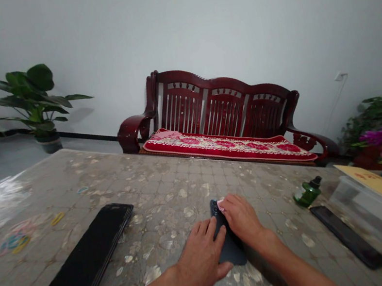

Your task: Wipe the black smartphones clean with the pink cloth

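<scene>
A dark blue smartphone (230, 253) lies back up on the table in front of me, its camera end pointing away. My left hand (201, 252) rests on its left side with fingers stretched out over the back, the thumb near the lower edge. My right hand (241, 218) is closed at the camera end, pinching a small pink cloth (220, 205) against the phone by the lenses. Most of the cloth is hidden under the fingers. The hand also covers part of the phone's right edge.
Left stands a large black tablet (90, 254) lying flat, with several coloured rubber bands (20, 243) beyond. To the right are a green bottle (307, 192), another black phone (348, 236) and a clear plastic box (370, 215) with yellow paper on top. A wooden bench (219, 93) is behind the table.
</scene>
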Tool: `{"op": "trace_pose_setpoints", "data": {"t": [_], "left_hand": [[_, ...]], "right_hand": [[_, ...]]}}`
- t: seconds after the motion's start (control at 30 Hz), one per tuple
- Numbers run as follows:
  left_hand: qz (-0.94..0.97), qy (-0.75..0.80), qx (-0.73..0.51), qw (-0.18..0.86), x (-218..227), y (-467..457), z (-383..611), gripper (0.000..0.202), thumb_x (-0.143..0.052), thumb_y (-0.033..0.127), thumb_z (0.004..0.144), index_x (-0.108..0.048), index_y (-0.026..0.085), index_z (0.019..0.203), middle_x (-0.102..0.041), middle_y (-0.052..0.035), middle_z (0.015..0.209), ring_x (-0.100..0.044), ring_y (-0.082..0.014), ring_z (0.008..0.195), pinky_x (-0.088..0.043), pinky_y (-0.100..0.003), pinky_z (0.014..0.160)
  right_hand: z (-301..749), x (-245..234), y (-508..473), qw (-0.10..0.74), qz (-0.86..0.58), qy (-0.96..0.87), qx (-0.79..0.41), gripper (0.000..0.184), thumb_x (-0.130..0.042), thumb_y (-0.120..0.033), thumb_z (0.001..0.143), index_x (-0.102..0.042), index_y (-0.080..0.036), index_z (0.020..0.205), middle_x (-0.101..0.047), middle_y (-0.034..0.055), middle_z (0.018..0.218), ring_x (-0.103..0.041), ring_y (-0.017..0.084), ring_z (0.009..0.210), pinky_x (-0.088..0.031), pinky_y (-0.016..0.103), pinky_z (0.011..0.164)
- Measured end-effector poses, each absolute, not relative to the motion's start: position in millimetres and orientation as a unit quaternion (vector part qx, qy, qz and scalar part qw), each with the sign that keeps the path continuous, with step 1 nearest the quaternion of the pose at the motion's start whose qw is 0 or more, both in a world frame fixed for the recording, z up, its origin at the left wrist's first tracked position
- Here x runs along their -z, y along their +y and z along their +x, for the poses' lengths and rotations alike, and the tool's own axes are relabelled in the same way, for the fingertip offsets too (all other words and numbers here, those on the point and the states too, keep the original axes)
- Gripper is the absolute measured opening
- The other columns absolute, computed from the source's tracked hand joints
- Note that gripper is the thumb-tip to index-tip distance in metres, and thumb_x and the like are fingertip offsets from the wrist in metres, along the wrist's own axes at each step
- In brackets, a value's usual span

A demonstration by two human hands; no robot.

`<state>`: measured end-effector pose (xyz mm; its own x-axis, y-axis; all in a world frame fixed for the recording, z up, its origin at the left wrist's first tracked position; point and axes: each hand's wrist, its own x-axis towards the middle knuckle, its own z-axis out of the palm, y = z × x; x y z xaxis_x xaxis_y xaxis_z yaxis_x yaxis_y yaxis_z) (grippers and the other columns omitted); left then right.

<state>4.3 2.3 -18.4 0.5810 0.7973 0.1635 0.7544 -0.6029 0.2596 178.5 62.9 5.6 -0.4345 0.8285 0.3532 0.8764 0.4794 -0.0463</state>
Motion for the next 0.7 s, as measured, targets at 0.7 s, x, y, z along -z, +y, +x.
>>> {"op": "trace_pose_setpoints", "data": {"t": [0.7], "left_hand": [[0.892, 0.424, -0.152, 0.042, 31, 5, 5, 0.076, -0.065, 0.062, 0.083, -0.051, 0.015, 0.141, -0.047, -0.0220, 0.148, -0.046, -0.0392, 0.131, -0.036, -0.054, 0.111]], "right_hand": [[180, -14, 44, 0.107, -0.508, -0.854, 0.041, 0.034, -0.044, -0.009, 0.094, -0.070, -0.022, 0.113, -0.069, 0.0066, 0.116, -0.058, 0.022, 0.101, -0.043, 0.034, 0.091]]}}
